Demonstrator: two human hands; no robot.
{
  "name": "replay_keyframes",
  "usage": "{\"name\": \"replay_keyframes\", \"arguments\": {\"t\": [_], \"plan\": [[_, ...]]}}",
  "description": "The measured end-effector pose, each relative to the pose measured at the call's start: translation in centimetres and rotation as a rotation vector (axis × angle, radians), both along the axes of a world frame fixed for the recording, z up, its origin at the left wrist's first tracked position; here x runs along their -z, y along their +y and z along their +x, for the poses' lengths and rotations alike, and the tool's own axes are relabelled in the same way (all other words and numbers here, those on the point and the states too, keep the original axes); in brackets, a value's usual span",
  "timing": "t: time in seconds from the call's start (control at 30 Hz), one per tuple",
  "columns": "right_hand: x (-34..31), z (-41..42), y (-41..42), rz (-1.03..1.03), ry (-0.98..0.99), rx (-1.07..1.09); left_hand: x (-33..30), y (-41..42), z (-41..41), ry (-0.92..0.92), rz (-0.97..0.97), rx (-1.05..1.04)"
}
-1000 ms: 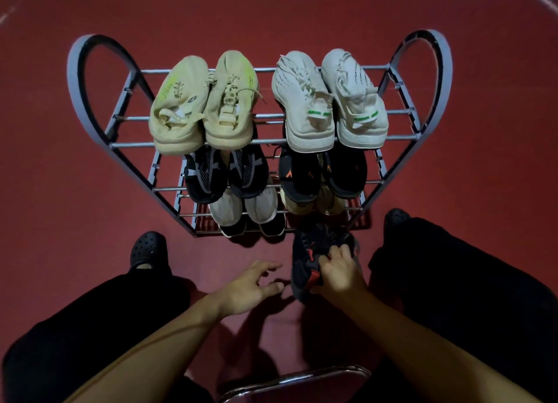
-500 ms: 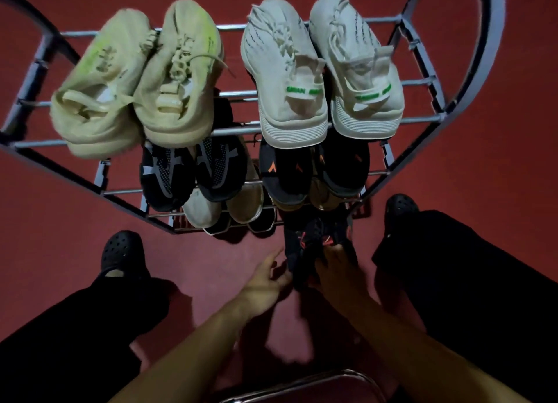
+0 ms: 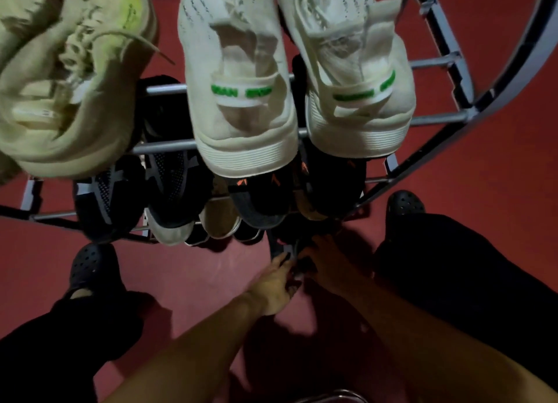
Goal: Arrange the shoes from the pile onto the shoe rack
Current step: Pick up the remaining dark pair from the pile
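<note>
A grey metal shoe rack [image 3: 453, 117] fills the upper view. Its top tier carries a pale yellow pair [image 3: 66, 94] and a white pair with green heel tabs [image 3: 241, 100]. Black mesh shoes [image 3: 108, 197] and black shoes with orange marks [image 3: 265, 200] sit on the tier below, with light shoes under those. Low at the rack's front, a dark shoe with red accents [image 3: 287, 247] lies mostly hidden in shadow. My left hand [image 3: 276, 285] and my right hand [image 3: 329, 260] both close on it from either side.
Red floor lies all around. My feet in black clogs stand at left [image 3: 90, 266] and right [image 3: 404, 202], with black trouser legs beside my arms. A chrome chair rim [image 3: 332, 395] shows at the bottom edge.
The view has dropped closer to the rack. My left hand has come across and joined the right on the dark shoe, which has slid further in under the rack's front.
</note>
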State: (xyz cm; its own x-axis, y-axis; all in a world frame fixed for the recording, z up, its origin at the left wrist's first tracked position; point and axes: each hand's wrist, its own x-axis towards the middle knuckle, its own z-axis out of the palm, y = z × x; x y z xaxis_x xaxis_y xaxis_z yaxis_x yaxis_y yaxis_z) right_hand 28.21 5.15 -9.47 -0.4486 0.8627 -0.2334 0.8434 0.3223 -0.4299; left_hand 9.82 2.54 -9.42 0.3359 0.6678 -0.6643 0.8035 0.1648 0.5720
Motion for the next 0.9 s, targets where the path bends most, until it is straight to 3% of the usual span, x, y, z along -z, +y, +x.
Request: {"name": "replay_keyframes", "arguments": {"t": [0.13,0.27,0.53,0.67,0.9], "plan": [[0.8,0.4,-0.4,-0.177,0.117,0.103,1.4,-0.2,0.8,0.038,-0.033,-0.075],[2.7,1.3,-1.7,-0.174,0.125,0.262,2.5,-0.4,1.4,0.076,-0.018,-0.060],[1.9,3.1,-1.3,-0.144,-0.194,0.280,4.8,0.3,1.0,0.221,-0.031,0.073],[2.5,3.7,-1.7,-0.204,-0.239,0.157,5.0,1.2,0.6,0.312,-0.001,0.291],[5.1,4.4,-3.0,-0.190,-0.436,0.120,3.9,2.5,0.1,0.181,0.015,0.305]]}}
